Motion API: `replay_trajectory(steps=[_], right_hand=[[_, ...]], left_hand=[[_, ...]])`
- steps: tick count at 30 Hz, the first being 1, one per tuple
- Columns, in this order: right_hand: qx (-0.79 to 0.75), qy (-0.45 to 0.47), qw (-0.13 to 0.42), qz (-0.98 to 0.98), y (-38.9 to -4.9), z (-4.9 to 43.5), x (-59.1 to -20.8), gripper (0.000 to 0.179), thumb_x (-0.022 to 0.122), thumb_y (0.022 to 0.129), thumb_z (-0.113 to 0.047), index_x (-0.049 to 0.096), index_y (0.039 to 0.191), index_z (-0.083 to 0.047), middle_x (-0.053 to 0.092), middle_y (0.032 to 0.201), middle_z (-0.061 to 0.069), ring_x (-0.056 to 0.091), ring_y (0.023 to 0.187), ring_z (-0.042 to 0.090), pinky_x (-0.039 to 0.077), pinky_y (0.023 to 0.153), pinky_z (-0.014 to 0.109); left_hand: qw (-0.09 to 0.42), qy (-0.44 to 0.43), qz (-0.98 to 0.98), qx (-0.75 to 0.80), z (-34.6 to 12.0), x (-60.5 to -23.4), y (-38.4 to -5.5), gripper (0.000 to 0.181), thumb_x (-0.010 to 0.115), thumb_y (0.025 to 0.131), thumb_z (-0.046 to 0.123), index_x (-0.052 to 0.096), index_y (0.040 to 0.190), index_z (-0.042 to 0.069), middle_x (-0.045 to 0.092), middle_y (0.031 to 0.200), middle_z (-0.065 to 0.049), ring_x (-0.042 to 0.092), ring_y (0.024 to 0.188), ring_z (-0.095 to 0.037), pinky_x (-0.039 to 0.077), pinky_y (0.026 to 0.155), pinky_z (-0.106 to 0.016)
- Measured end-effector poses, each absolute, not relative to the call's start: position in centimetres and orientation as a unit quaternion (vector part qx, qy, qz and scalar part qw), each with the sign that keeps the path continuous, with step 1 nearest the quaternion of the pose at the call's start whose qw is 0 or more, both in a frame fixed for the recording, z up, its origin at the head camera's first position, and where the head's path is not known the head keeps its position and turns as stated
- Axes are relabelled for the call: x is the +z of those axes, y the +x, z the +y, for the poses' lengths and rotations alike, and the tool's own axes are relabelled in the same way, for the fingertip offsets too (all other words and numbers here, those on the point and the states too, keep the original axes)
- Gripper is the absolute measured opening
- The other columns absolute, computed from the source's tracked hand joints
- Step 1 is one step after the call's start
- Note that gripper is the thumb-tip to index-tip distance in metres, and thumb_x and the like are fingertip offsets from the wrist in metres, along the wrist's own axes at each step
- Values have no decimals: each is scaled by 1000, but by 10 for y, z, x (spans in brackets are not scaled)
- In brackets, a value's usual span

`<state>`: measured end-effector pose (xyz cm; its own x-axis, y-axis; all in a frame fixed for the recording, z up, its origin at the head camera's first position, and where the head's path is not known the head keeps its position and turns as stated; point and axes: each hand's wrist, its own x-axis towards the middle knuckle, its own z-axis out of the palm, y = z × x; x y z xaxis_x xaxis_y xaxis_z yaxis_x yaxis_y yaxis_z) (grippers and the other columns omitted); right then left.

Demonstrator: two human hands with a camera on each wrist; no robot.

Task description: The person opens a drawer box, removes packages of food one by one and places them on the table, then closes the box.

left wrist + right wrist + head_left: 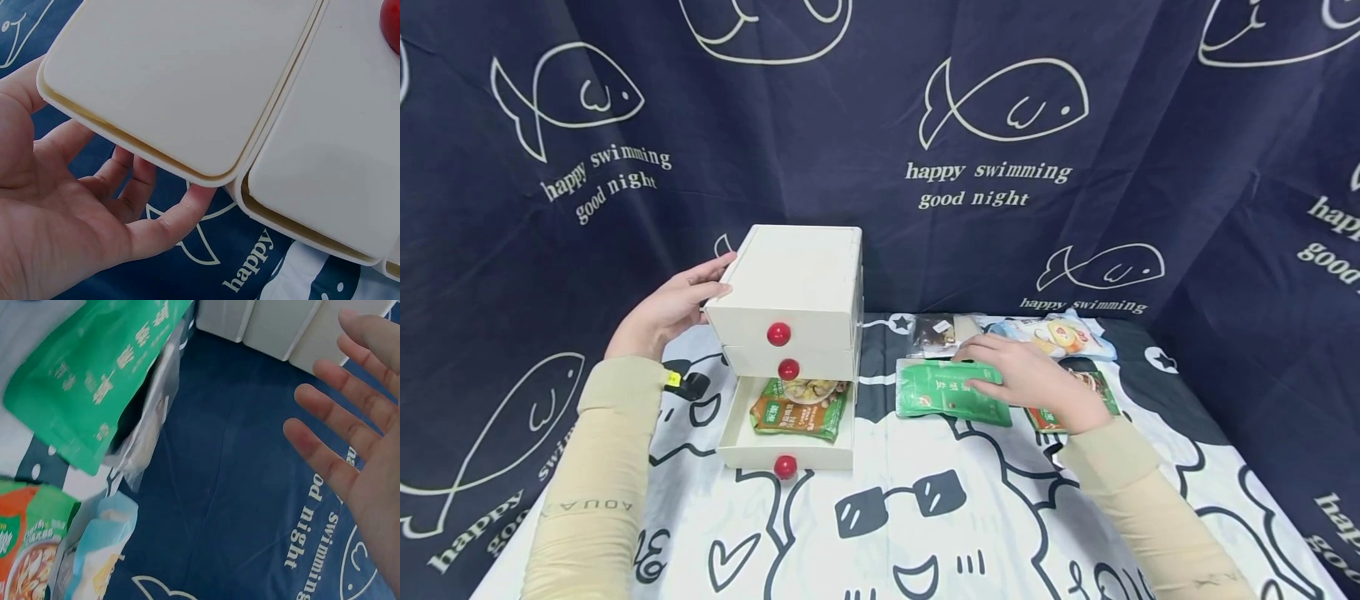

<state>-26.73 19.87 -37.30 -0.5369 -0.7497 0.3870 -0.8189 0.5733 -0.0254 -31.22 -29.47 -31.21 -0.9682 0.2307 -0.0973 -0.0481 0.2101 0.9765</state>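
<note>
A white drawer cabinet with round red knobs stands left of centre. My left hand rests on its upper left side. In the left wrist view, the loosely bent fingers of that hand reach behind the cabinet's edge. The bottom drawer is pulled out and holds a green and orange food packet. On the right, my right hand is above a flat green pouch, overlapping its right part in the head view. The right wrist view shows that hand's fingers spread, with nothing between them.
Behind the green pouch lies a clear bag with dark contents. A light blue snack packet is at the back right, and a red and green packet lies partly under my right arm. A dark blue curtain hangs behind the patterned cloth.
</note>
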Motion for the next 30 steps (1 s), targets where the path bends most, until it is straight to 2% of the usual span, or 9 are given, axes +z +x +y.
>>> replay_trajectory(steps=[9, 14, 30], right_hand=[[109, 468, 180, -858, -265, 181, -372, 31, 71, 82, -28, 63, 112, -22, 61, 116, -3, 59, 104, 16, 52, 78, 39], [115, 462, 176, -862, -264, 172, -373, 33, 70, 82, -29, 62, 113, -21, 60, 116, -3, 58, 105, 17, 52, 77, 39], [134, 488, 181, -843, -261, 144, -366, 36, 69, 84, -28, 62, 118, -21, 59, 121, 0, 55, 112, 17, 49, 87, 38]], left_hand=[[111, 58, 770, 626, -297, -313, -313, 67, 54, 96, 16, 18, 152, 27, 16, 158, -5, 37, 125, -18, 46, 82, -33], [112, 58, 771, 624, -297, -314, -314, 66, 53, 96, 15, 19, 152, 28, 17, 158, -5, 35, 126, -18, 46, 82, -33], [114, 62, 771, 623, -297, -313, -314, 67, 54, 96, 16, 18, 152, 27, 16, 158, -5, 32, 130, -20, 45, 83, -33]])
